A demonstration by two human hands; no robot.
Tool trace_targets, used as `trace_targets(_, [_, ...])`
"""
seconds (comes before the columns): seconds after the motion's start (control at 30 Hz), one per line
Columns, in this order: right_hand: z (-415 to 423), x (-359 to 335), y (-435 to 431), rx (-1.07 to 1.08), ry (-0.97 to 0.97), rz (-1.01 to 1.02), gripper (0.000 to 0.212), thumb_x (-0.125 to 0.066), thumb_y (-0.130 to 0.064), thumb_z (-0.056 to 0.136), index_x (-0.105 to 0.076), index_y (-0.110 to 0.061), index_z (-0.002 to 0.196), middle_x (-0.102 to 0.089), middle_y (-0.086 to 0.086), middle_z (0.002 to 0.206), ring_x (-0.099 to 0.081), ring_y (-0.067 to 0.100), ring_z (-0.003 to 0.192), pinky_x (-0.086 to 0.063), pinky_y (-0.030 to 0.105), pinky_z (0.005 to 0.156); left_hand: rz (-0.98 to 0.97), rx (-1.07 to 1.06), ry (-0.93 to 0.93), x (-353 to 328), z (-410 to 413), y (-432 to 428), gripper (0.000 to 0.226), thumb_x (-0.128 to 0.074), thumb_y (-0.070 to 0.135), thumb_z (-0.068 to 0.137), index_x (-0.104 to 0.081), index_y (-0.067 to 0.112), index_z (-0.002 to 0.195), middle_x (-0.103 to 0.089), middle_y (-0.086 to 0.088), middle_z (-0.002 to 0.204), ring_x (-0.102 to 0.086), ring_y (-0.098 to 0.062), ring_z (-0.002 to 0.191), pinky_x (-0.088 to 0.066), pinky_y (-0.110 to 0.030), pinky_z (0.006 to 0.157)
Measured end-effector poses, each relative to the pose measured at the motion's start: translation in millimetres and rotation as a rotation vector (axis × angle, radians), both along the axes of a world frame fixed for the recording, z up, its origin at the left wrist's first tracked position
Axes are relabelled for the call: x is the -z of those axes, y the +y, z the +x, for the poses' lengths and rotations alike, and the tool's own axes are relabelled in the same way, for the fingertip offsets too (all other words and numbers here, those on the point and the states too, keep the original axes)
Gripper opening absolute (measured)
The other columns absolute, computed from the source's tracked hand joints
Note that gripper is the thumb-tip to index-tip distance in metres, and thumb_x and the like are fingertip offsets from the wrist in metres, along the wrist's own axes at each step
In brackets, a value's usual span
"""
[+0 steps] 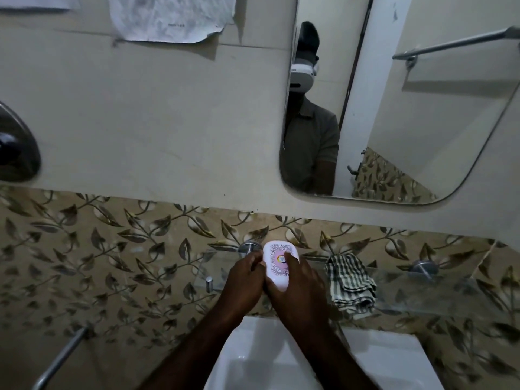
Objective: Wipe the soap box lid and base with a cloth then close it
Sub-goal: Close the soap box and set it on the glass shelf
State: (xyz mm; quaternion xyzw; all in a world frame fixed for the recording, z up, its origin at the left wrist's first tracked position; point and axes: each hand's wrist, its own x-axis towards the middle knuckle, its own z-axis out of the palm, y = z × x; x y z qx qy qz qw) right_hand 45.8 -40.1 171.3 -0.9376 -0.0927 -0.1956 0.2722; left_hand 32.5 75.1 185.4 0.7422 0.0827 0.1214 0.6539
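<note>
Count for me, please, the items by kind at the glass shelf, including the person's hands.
soap box: 1
checked cloth: 1
hands: 2 (left hand, right hand, both holding the soap box)
Total: 4

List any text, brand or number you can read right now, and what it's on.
Nothing reads clearly.
soap box lid, held between left hand and right hand: round coloured emblem in the print; any lettering is too small to read.
paper sheet on the wall: faint grey print with one short darker line, blurred, unreadable.
</note>
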Motion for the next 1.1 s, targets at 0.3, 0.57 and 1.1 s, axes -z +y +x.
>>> trace_targets(0.3, [0, -23, -49, 0.028, -0.161, -0.022, 0.088, -0.044, -0.077, 0.074, -0.054, -0.011, 0.132, -0.058, 0.014, 0.132, -0.05, 0.032, 0.126, -0.037, 0.049, 0.107, -0.111, -0.253, -0.191, -13, -15, -11, 0.027, -0.058, 0.008, 0.093, -0.061, 0.016, 0.118, -0.068, 0.003, 0.108, -0.062, 0.009, 0.088, -0.045, -0.004, 0.069])
trace_targets(0.57, [15, -6, -120, 0.055, 0.012, 0.1, 0.025, -0.073, -0.028, 0.083, -0.072, -0.012, 0.102, -0.072, 0.009, 0.1, -0.065, 0.028, 0.095, -0.05, 0.035, 0.082, -0.051, -0.059, -0.364, -14, -45, -78, 0.017, -0.058, 0.023, 0.085, -0.069, 0.029, 0.095, -0.074, 0.007, 0.091, -0.068, -0.008, 0.088, -0.052, -0.017, 0.075])
trace_targets(1.1, [5, 26, -146, -0.302, -0.134, -0.18, 0.042, -0.057, -0.045, 0.08, -0.065, -0.021, 0.114, -0.063, 0.004, 0.127, -0.05, 0.022, 0.127, -0.033, 0.037, 0.111, -0.279, 0.089, 0.051, 11, -28, -126, 0.021, -0.048, 0.005, 0.097, -0.065, 0.016, 0.105, -0.071, -0.002, 0.086, -0.065, -0.009, 0.071, -0.052, -0.023, 0.065])
